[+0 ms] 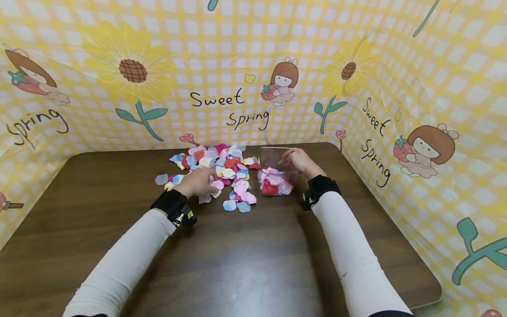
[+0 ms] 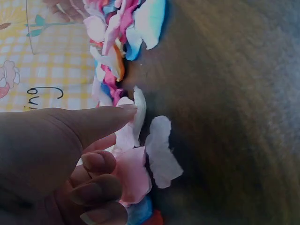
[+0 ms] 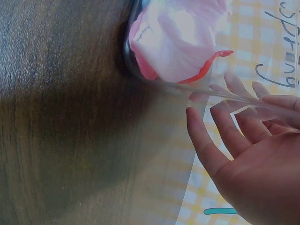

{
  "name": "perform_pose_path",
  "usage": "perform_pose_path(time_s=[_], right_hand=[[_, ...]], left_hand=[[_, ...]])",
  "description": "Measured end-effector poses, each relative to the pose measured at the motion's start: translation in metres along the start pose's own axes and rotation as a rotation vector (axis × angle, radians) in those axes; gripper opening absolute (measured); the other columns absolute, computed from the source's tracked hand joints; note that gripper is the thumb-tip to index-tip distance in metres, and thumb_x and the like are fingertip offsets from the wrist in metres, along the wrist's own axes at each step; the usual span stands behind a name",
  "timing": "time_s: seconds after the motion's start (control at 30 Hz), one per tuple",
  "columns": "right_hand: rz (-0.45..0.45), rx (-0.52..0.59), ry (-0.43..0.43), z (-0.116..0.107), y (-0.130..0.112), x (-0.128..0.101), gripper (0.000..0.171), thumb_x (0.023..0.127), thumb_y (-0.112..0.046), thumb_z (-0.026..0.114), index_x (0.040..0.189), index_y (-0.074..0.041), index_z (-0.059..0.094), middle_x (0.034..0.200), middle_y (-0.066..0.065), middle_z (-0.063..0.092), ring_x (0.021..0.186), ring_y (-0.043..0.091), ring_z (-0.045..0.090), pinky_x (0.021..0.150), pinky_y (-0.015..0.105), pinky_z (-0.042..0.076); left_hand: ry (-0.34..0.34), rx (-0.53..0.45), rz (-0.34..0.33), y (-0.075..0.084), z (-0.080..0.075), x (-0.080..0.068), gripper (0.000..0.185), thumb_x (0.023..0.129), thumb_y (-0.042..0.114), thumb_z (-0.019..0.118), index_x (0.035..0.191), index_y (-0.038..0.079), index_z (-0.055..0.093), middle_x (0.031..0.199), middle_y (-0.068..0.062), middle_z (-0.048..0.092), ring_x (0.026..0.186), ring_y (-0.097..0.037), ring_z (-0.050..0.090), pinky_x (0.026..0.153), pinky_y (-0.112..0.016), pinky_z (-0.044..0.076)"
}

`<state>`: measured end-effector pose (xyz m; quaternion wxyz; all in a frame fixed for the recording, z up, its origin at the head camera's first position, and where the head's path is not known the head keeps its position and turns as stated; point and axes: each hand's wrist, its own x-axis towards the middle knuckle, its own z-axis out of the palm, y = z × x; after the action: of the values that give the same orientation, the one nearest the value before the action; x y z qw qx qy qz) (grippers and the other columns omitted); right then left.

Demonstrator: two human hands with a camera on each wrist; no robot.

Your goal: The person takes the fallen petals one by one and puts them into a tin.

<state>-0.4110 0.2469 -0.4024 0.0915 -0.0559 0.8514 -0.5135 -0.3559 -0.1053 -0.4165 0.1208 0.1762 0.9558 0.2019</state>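
Note:
My left hand [image 1: 200, 182] reaches into a loose heap of coloured artificial petals [image 1: 240, 188] on the brown table. In the left wrist view, the thumb touches a whitish petal [image 2: 140, 115], with a gap between thumb and bent fingers. A pink petal [image 2: 133, 173] lies by the fingertips; no firm hold shows. My right hand [image 1: 298, 160] grips the upper rim of a clear plastic box [image 1: 273, 155], which stands upright at the heap's right. In the right wrist view, fingers [image 3: 222, 124] lie along the outer wall. Pink and red petals [image 3: 180, 40] fill the box's lower part.
The dark wooden table [image 1: 241, 255] has rounded corners. A yellow checked cloth [image 1: 222, 57] with flowers and cartoon figures hangs behind it and along the sides. A few petals [image 1: 161, 179] lie apart at the heap's left edge.

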Motion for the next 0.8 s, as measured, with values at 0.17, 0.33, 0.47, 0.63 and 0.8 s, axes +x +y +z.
perform_pose_path(time_s=[0.17,0.33,0.47,0.63,0.8], right_hand=[[0.010,0.015,-0.002,0.000,-0.003,-0.001,0.043,0.094,0.000,0.028,0.128,0.012,0.052,0.131,0.033,0.061,0.127,0.046,0.055,0.108,0.058,0.040],[0.012,0.004,-0.010,-0.001,-0.003,-0.002,0.045,0.094,0.000,0.027,0.130,0.013,0.052,0.132,0.033,0.060,0.127,0.046,0.054,0.109,0.058,0.039],[0.038,0.016,-0.018,-0.001,-0.002,-0.003,0.046,0.094,0.000,0.027,0.131,0.012,0.051,0.134,0.032,0.060,0.129,0.045,0.053,0.106,0.061,0.042],[0.028,0.018,-0.008,0.000,-0.001,-0.003,0.043,0.096,-0.001,0.028,0.130,0.012,0.052,0.133,0.033,0.060,0.127,0.046,0.054,0.106,0.060,0.042],[-0.001,0.014,0.001,0.002,0.000,0.000,0.043,0.095,-0.002,0.028,0.128,0.013,0.053,0.130,0.034,0.061,0.125,0.047,0.056,0.106,0.059,0.042]], left_hand=[[0.029,-0.041,0.019,-0.002,-0.001,-0.002,0.025,0.093,0.021,0.076,0.108,0.004,0.065,0.090,-0.011,0.063,0.076,-0.024,0.057,0.063,-0.033,0.045],[0.061,-0.081,0.082,-0.002,-0.008,-0.006,0.020,0.097,0.020,0.072,0.084,0.007,0.066,0.070,-0.002,0.055,0.063,-0.017,0.052,0.058,-0.031,0.038],[0.108,-0.120,0.127,0.009,-0.021,-0.011,0.019,0.098,0.017,0.070,0.085,0.004,0.071,0.070,-0.004,0.060,0.064,-0.017,0.054,0.061,-0.031,0.041],[0.226,-0.178,0.221,0.044,-0.038,-0.013,0.016,0.099,0.016,0.068,0.097,0.003,0.076,0.087,-0.011,0.074,0.077,-0.022,0.064,0.073,-0.037,0.048],[0.278,-0.230,0.273,0.088,-0.041,-0.005,0.018,0.099,0.021,0.069,0.102,0.005,0.076,0.092,-0.008,0.074,0.082,-0.022,0.066,0.075,-0.038,0.051]])
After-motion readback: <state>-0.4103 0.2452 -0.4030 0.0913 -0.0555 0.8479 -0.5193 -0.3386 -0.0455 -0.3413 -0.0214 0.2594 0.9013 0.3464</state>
